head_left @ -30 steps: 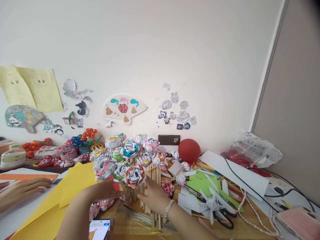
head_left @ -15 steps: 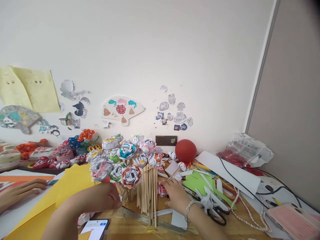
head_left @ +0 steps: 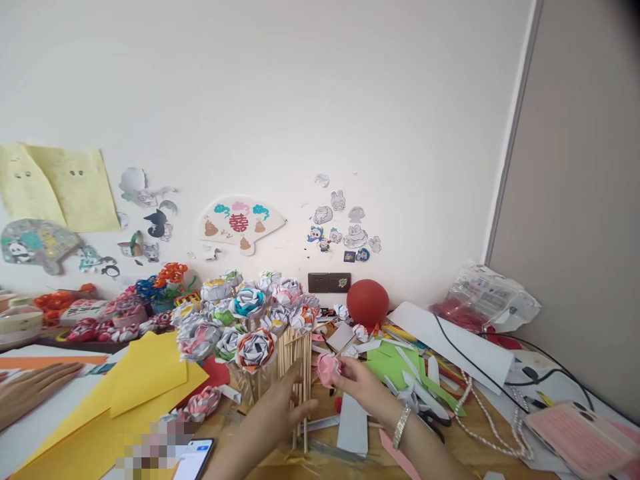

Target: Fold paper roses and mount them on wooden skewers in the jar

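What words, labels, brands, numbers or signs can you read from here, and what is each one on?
"囍", in red, on the white fan on the wall.
Print on the white packet at the left: too blurred to read.
Print on the plastic bag at the right: too blurred.
Phone screen: too small to read.
No brand or number is legible.

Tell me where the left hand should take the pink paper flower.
Probably pinch the pink paper flower lightly by its left edge, coming from the left: that rounded side is uncovered and faces the left hand, while the right hand holds its right side.
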Motion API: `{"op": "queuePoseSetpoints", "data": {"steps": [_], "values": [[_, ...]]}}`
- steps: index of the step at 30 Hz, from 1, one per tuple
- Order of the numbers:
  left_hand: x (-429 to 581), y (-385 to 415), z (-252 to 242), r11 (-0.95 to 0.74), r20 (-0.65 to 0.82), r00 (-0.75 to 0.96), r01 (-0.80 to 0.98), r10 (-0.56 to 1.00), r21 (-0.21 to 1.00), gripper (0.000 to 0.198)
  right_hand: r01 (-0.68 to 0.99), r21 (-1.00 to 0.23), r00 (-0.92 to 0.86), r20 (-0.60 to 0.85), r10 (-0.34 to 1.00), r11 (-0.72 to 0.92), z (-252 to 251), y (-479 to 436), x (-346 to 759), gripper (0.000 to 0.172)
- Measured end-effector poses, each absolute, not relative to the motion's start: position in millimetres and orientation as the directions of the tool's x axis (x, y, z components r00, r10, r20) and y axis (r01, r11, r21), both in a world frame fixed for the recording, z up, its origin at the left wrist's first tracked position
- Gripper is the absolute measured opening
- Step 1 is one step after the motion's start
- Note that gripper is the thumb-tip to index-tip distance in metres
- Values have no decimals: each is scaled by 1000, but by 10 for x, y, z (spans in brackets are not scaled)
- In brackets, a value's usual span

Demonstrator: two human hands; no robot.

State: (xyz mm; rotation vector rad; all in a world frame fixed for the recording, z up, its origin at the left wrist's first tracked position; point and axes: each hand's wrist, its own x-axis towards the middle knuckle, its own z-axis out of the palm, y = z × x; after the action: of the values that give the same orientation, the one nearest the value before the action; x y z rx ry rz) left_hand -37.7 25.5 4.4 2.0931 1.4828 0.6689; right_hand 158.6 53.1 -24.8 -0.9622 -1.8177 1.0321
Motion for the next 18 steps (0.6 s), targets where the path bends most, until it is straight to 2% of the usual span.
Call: {"op": "queuePoseSetpoints", "data": {"steps": [1, 3, 6, 10, 13, 18], "values": [[-296, 258, -42, -321, 174, 284, 640, 943, 698, 62, 54, -947, -401, 271, 875, 318, -229, 449, 1603, 42], [-162, 250, -201, -394, 272, 307, 474, 912, 788, 62, -133, -967, -434, 255, 864, 219, -224, 282, 1623, 46], [-47, 209, -400, -430, 323, 324, 351, 889, 832, 62, -220, -972, -472, 184, 862, 87, -318, 78, 1646, 49], [4, 123, -553, -445, 340, 333, 319, 879, 837, 70, -196, -980, -438, 108, 893, 22, -505, -55, 1688, 52], [28, 62, -583, -463, 367, 314, 329, 876, 823, 74, -136, -990, -371, 96, 924, 49, -562, -90, 1701, 52], [24, 47, -591, -515, 449, 253, 413, 857, 751, 61, 56, -992, -305, 91, 948, 114, -516, -129, 1683, 54]]}}
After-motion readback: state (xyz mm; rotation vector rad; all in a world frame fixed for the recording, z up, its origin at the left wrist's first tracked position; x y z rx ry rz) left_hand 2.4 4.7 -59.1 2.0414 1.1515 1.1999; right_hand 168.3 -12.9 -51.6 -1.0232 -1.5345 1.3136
